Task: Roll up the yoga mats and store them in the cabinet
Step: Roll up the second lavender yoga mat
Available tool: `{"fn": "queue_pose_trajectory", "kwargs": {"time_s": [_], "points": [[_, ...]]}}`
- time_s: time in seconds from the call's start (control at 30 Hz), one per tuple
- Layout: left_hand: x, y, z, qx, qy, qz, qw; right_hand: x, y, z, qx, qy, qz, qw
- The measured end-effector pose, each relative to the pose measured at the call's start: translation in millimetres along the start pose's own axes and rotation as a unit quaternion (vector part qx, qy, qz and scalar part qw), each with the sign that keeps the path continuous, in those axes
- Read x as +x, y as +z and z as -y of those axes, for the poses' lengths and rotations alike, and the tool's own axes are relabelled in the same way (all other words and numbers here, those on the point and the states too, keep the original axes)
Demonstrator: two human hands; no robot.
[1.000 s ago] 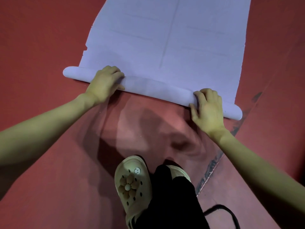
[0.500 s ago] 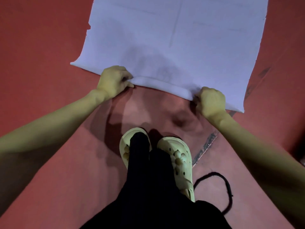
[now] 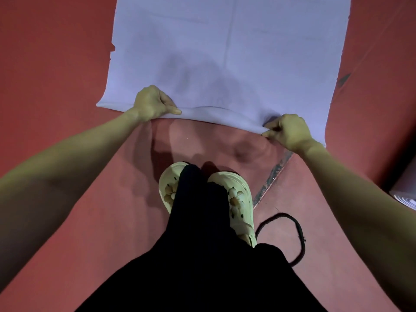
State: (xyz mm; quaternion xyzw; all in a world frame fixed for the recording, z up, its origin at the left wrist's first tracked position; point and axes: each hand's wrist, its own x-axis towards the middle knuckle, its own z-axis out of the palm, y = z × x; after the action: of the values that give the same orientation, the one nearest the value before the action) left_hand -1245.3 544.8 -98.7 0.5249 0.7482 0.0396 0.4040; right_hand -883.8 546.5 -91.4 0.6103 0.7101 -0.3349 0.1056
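Note:
A pale lavender yoga mat (image 3: 229, 52) lies spread on the red floor and runs away from me past the top of the frame. Its near edge sits just in front of my feet and is lifted slightly between my hands. My left hand (image 3: 154, 103) pinches that edge near the left corner, thumb on the front. My right hand (image 3: 287, 131) pinches the same edge near the right corner with curled fingers. The mat is flat, with no roll showing.
I crouch with my pale clogs (image 3: 239, 199) and dark trousers right below the mat edge. A black cord loop (image 3: 297, 235) lies on the floor at my right foot. A dark seam (image 3: 273, 174) crosses the red floor (image 3: 56, 64). A rolled pale object (image 3: 405, 194) shows at the right edge.
One second ago the near end was a small roll under my hands. That roll has come undone and the edge now lies flat, pinched by both hands. My feet have come together.

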Motion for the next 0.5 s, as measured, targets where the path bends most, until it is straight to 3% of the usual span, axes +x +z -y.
{"fn": "queue_pose_trajectory", "kwargs": {"time_s": [0.17,0.27,0.4,0.5], "points": [[11.1,-6.5,-9.1,0.009,-0.046,0.019,0.999,-6.0,14.4,-4.0,-0.023,-0.037,-0.06,0.997],[14.4,-8.1,-12.5,0.015,-0.06,0.041,0.997,-2.1,13.0,-3.5,-0.012,-0.006,-0.068,0.998],[18.5,-5.8,-14.2,0.033,-0.068,0.008,0.997,7.9,2.2,-3.3,0.034,0.049,-0.055,0.997],[19.4,-5.2,-18.8,0.074,-0.054,-0.012,0.996,12.0,1.2,3.3,0.008,0.066,-0.056,0.996]]}}
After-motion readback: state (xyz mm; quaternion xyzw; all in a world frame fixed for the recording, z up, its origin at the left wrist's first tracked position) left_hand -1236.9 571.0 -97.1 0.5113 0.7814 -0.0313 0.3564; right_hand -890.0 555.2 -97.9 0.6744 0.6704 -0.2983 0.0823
